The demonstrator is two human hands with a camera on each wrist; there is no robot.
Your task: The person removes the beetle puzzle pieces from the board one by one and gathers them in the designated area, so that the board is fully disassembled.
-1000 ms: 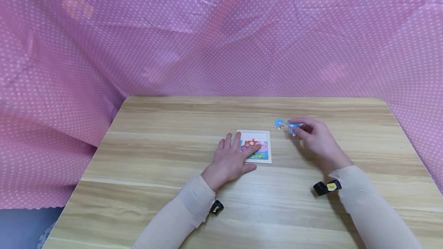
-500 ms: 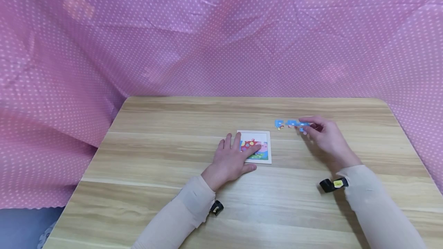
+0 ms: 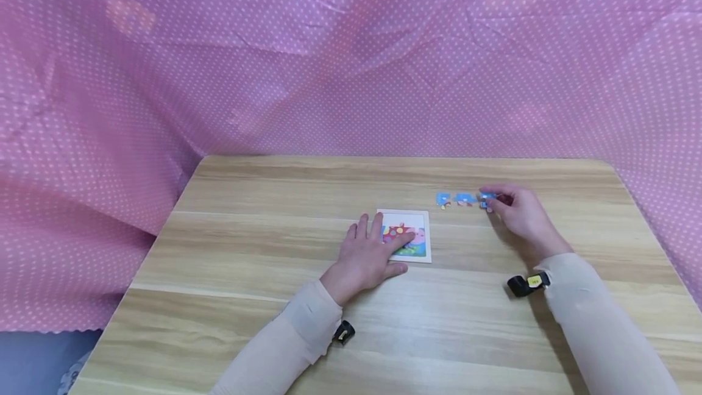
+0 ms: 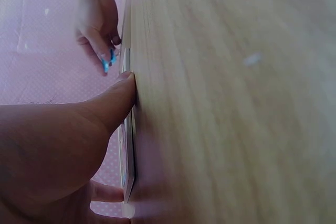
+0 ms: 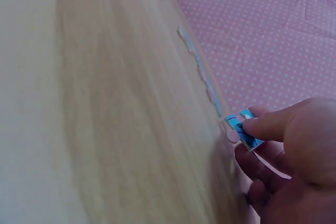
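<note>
My left hand (image 3: 364, 255) lies flat with spread fingers on a square, pale-framed jigsaw board (image 3: 428, 249). Part of its picture, red with dots, pink and green, shows beside the index finger; the upper strip is white. At the far right, my right hand (image 3: 518, 212) pinches a blue jigsaw piece (image 5: 235, 124) between thumb and fingers. In the right wrist view this piece is tilted up at the end of a row of pieces. To its left on the table lie two blue jigsaw pieces, a middle one (image 3: 464, 199) and a left one (image 3: 443, 200).
The wood-grain table (image 3: 247, 249) spreads around both hands. A pink dotted cloth (image 3: 351, 78) hangs behind its far edge and at the sides. Each wrist wears a small black camera, the right one (image 3: 526, 284) bearing a yellow label.
My right hand has moved right along the row, still pinching the piece, and uncovered the middle piece. The left hand has stayed on the board.
</note>
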